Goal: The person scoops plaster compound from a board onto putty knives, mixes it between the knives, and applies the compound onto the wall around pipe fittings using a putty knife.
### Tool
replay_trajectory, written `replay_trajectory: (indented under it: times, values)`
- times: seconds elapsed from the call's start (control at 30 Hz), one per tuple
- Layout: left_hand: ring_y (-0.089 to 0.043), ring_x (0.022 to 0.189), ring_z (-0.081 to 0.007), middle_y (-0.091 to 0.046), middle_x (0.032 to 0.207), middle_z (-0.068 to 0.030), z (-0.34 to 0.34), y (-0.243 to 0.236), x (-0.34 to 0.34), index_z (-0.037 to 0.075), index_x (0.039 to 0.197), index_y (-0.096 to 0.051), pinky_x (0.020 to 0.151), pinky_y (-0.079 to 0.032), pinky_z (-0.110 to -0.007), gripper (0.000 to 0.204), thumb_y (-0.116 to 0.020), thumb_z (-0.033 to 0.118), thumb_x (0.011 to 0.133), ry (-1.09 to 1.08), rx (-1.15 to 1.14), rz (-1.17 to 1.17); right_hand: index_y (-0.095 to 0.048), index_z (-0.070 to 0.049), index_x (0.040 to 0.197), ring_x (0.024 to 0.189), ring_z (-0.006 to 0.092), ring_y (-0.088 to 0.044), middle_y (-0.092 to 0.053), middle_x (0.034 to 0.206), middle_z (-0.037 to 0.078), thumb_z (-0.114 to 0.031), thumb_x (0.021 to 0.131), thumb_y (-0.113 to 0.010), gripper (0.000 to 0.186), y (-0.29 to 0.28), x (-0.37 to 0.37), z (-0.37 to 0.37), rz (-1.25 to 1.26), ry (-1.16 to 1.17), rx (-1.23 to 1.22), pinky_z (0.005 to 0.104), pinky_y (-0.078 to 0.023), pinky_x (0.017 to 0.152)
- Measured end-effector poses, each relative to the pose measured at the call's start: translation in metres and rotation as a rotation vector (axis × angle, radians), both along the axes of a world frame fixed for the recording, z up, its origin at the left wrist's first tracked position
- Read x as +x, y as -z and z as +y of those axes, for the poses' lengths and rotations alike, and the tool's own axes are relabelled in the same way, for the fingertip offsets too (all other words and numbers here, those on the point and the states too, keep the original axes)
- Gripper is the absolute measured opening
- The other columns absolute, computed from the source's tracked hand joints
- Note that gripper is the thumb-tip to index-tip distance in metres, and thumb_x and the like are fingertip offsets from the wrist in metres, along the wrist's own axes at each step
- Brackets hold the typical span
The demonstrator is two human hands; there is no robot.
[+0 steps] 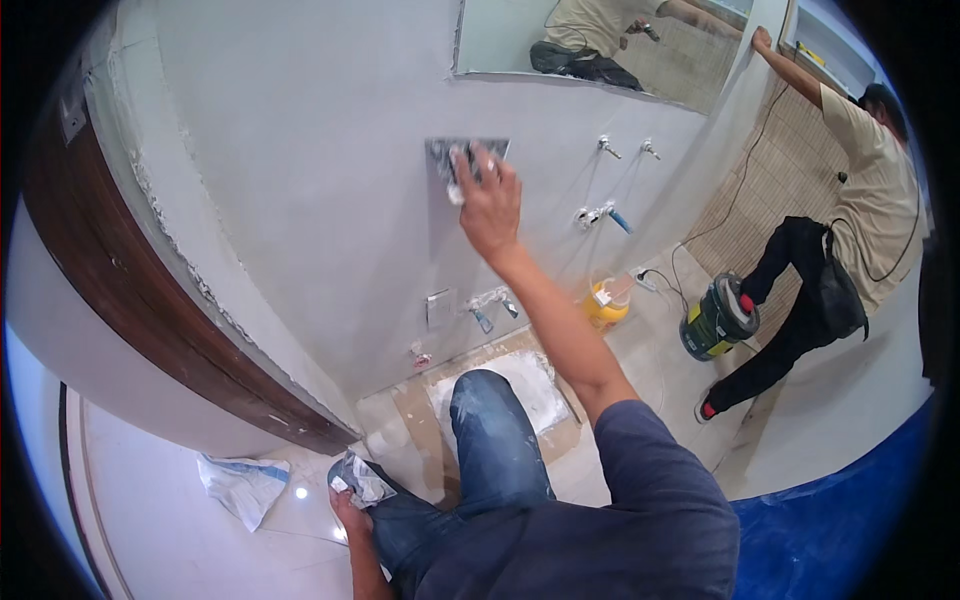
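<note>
My right hand (492, 210) reaches up to the grey-white wall (320, 130). Its fingers are closed on a wide, flat putty scraper (440, 158), whose blade lies against or very close to the wall; white putty smears it and the fingertips. Low at the left, beside my thigh, my left hand (350, 512) grips a putty-smeared plate (370, 484). Its exact shape is hard to make out. Below the scraper, an open wall box (440, 308) sits beside pipe outlets (492, 308).
Metal pipe fittings (605, 215) stick out at right, under a mirror (500, 40). A yellow container (606, 303), a dark bucket (718, 318) and powder-covered cardboard (410, 400) occupy the floor. A co-worker (868, 200) stands at right. A white sack (243, 487) lies left, near the wooden doorframe (150, 265).
</note>
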State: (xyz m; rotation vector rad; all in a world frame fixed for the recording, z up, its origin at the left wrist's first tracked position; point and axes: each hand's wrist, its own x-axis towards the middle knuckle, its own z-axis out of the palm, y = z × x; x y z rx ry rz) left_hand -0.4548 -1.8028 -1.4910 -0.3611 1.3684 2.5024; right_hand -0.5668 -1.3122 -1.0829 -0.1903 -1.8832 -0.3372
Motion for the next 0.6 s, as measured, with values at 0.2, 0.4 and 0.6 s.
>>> replay_trajectory:
  times: [0.2, 0.4, 0.6]
  values:
    - [-0.062, 0.099, -0.0202, -0.062, 0.112, -0.0064, -0.002, 0.017, -0.005, 0.004, 0.135, -0.053, 0.086, -0.054, -0.036, 0.046, -0.048, 0.006, 0.089, 0.060, 0.009, 0.058, -0.061, -0.019, 0.142, 0.127, 0.0336, -0.049, -0.052, 0.147, 0.009, -0.002, 0.082, -0.065, 0.062, 0.098, 0.025, -0.001, -0.165, 0.008, -0.010, 0.0455, -0.045, 0.102]
    - [-0.064, 0.110, -0.0240, -0.063, 0.121, -0.0103, -0.002, 0.017, 0.002, 0.004, 0.137, -0.053, 0.094, -0.054, -0.039, 0.046, -0.048, 0.005, 0.091, 0.021, 0.028, -0.001, -0.059, -0.015, 0.143, 0.119, 0.0334, -0.059, -0.061, 0.136, 0.012, -0.007, 0.094, -0.061, 0.049, 0.092, 0.062, -0.026, -0.211, -0.385, -0.507, 0.0492, -0.051, 0.098]
    - [-0.069, 0.107, -0.0236, -0.067, 0.120, -0.0098, 0.060, -0.103, 0.006, 0.003, 0.133, -0.057, 0.089, -0.060, -0.039, 0.032, -0.050, 0.012, 0.102, 0.042, 0.207, -0.038, -0.054, 0.003, 0.140, 0.113, 0.0226, -0.066, -0.065, 0.128, 0.011, -0.022, 0.109, -0.051, 0.040, 0.133, 0.127, -0.110, -0.184, -1.285, -1.975, 0.0399, -0.057, 0.090]
